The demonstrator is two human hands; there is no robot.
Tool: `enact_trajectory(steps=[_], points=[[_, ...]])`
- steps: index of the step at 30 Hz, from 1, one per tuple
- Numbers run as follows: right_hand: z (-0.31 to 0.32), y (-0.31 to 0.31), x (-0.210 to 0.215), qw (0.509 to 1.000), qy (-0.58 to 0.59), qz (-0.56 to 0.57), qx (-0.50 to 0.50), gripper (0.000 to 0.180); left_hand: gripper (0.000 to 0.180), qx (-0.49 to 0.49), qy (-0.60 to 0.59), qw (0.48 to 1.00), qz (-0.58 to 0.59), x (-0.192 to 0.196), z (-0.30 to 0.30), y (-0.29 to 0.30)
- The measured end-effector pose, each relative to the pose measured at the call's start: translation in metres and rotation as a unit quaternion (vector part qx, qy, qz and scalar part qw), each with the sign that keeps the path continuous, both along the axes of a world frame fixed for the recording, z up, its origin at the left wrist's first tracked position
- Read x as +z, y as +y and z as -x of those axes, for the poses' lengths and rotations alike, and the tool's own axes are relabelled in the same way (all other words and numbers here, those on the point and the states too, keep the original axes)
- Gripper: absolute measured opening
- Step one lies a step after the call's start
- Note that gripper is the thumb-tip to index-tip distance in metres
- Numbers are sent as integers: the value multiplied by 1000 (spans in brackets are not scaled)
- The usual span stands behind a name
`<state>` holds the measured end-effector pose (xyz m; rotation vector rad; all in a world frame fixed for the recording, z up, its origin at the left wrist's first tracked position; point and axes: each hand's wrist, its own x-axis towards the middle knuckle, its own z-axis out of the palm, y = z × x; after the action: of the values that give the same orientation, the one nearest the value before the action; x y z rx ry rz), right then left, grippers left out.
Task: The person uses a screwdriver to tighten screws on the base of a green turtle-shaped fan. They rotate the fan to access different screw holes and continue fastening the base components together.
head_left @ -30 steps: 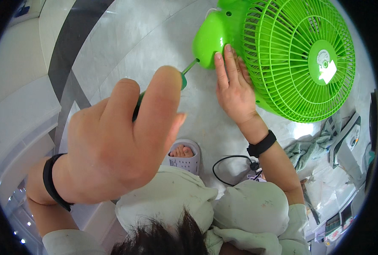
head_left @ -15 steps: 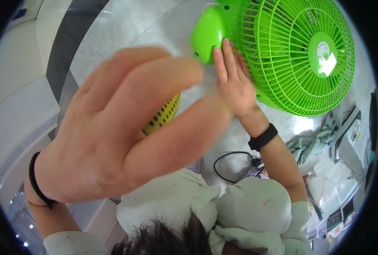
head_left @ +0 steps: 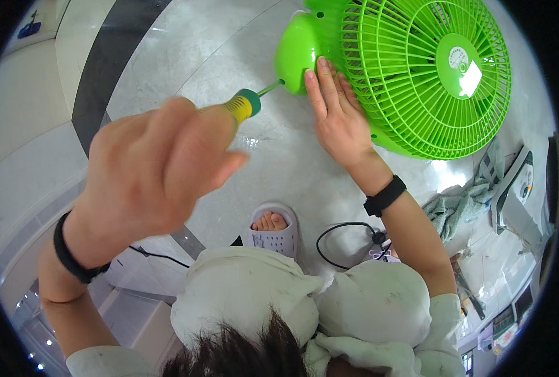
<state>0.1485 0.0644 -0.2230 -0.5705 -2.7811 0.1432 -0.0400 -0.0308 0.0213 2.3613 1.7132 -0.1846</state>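
Left hand (head_left: 150, 173) wraps closed around the yellow-and-green screwdriver (head_left: 246, 104), its tip at the green fan (head_left: 411, 69) motor housing. Right hand (head_left: 337, 116) lies flat, fingers together, on the housing beside the grille.

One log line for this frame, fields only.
left hand: grips screwdriver, tip at fan housing | right hand: flat on housing beside grille | fan lying on floor

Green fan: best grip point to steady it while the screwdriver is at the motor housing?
Probably the rear motor housing of the green fan, palm down from the person's side, where the right hand rests. It is smooth and solid; the grille is thin wire. The left hand holds the screwdriver.
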Motion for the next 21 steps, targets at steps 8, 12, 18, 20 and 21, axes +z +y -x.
enact_trajectory(steps=[8,12,18,20,21], points=[[-2,1,-1,1000,6,22,10,63,57,-73,-49,994,-69,-6,-5,10],[-1,1,-1,1000,5,27,9,64,50,-63,-17,996,-56,-8,-1,3],[0,3,5,999,44,27,9,57,40,74,36,995,-58,-7,-9,-1],[-2,3,7,1000,-3,10,11,61,44,96,67,991,-62,-8,-13,2],[-3,3,7,1000,-29,2,11,64,46,111,68,990,-61,-8,-14,4]])
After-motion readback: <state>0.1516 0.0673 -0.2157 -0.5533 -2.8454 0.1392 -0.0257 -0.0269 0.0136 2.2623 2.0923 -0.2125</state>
